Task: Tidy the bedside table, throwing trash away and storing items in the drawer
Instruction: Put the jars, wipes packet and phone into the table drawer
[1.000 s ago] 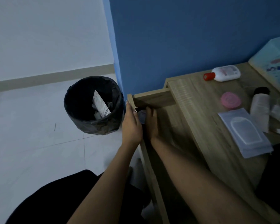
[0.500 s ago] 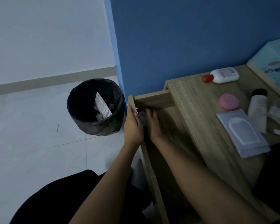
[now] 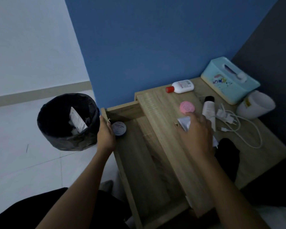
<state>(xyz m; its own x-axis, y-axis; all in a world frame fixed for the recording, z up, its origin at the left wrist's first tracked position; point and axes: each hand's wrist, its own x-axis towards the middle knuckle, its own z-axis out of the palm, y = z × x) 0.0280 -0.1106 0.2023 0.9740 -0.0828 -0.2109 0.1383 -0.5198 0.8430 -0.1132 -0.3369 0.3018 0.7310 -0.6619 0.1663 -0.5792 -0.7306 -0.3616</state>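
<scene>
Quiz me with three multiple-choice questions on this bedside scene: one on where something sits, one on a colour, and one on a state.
1. Where is the round dark-blue tin?
A. in the black bin
B. in a corner of the wooden drawer
C. on the light-blue tissue box

2. What colour is the cap of the white plastic bottle lying by the wall?
A. red
B. green
C. yellow

3. What state is the wooden drawer in?
A. shut
B. pulled open
C. lifted out onto the floor

Answers:
1 B: the tin lies on the drawer's floor, where two of its walls meet.
2 A: the cap shows red against the white body.
3 B: the drawer's bare floor shows, sticking out from under the tabletop.
</scene>
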